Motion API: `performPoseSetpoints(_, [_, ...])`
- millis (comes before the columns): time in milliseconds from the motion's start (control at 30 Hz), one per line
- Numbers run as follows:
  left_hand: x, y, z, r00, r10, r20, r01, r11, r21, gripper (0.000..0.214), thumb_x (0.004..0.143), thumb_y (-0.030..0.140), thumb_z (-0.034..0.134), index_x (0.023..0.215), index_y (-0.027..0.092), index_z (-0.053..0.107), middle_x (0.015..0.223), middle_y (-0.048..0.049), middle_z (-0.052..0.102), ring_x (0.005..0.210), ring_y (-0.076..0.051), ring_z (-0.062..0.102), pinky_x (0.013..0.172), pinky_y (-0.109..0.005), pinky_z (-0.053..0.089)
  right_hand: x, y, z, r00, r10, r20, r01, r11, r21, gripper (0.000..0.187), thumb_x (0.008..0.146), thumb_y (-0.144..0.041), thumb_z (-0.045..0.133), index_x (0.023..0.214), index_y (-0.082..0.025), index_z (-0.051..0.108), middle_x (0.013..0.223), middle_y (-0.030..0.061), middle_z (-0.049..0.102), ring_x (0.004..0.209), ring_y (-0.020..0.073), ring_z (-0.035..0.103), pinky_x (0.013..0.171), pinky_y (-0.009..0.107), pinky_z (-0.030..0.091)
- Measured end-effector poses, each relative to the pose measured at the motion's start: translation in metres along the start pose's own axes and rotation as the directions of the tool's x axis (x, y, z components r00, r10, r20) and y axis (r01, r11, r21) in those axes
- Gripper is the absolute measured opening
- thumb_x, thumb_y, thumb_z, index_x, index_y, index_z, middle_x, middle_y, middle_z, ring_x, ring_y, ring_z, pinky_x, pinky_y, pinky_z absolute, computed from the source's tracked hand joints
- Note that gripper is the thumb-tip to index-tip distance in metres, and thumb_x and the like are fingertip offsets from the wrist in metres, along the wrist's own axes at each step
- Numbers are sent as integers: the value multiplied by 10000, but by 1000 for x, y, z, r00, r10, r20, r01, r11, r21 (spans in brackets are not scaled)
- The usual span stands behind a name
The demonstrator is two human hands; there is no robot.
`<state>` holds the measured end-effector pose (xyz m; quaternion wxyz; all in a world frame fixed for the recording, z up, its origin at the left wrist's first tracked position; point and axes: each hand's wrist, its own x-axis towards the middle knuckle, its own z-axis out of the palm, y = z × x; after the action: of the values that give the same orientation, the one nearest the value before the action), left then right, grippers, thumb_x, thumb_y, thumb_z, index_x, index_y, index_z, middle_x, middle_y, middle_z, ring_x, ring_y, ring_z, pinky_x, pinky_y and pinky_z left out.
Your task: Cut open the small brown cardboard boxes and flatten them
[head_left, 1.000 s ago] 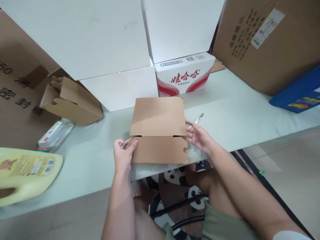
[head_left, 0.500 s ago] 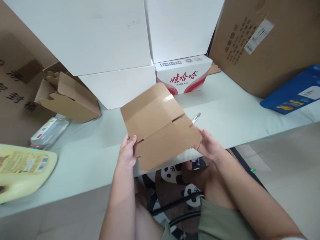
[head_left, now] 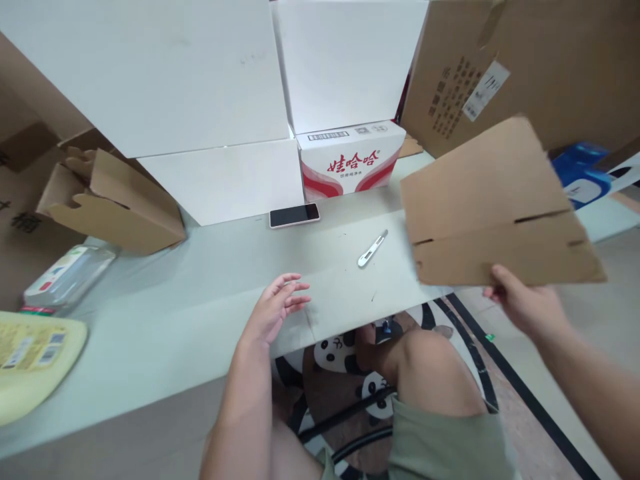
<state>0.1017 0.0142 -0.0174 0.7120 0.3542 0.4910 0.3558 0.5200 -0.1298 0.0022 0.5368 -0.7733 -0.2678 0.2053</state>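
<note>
My right hand (head_left: 530, 303) grips a flat brown cardboard sheet (head_left: 480, 193) by its lower edge, thumb on the near face. The sheet has slits along a crease and is tilted up at the right, over the table's front edge. My left hand (head_left: 277, 307) hovers over the table with its fingers apart and nothing in them. On the tabletop between the hands lies a white utility knife (head_left: 373, 249). A dark-screened phone (head_left: 295, 215) rests farther back, against the white boxes.
White boxes (head_left: 220, 180) and a white-red water carton (head_left: 353, 160) line the back. A folded cardboard box (head_left: 120, 200), clear bottle (head_left: 70, 275) and yellow jug (head_left: 37, 363) stand or lie left. Behind the sheet are a blue container (head_left: 583, 170) and large carton (head_left: 450, 73).
My left hand has let go of the cardboard sheet. My right hand has carried it to the right, uncovering the phone and the utility knife. The view has shifted slightly.
</note>
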Motion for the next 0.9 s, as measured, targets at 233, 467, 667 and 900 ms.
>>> performPoseSetpoints(233, [4, 2, -1, 999, 12, -41, -11, 1000, 12, 428, 658, 385, 855, 970, 169, 658, 919, -64, 754, 700, -163, 731, 666, -262, 556, 132, -77, 64, 990, 27, 138, -53, 980, 191, 145, 846, -151, 641, 891, -271, 572, 831, 11, 707, 772, 159, 714, 812, 340, 598])
performPoseSetpoints(467, [6, 8, -4, 996, 48, -73, -50, 998, -23, 415, 644, 363, 857, 954, 162, 668, 881, -56, 744, 691, -149, 718, 646, -246, 545, 113, -34, 117, 914, 141, 381, -157, 987, 12, 204, 808, -159, 729, 979, -195, 623, 926, 100, 730, 767, 194, 721, 836, 413, 611])
performPoseSetpoints(667, [0, 10, -11, 990, 101, -98, -108, 992, -70, 446, 568, 345, 897, 924, 172, 690, 884, -24, 713, 663, -108, 662, 639, -228, 516, 81, -34, 134, 857, 70, 511, -31, 996, -84, 254, 790, -182, 756, 1025, -189, 661, 968, 109, 749, 796, 187, 724, 773, 345, 619])
performPoseSetpoints(900, [-14, 14, -29, 929, 252, -271, -300, 942, -149, 443, 454, 132, 830, 877, 181, 705, 894, -16, 662, 727, -90, 559, 632, -196, 430, 41, -80, 204, 767, -135, 627, 330, 921, -206, 263, 732, -75, 689, 980, -162, 693, 963, 81, 747, 708, 148, 637, 732, 315, 566])
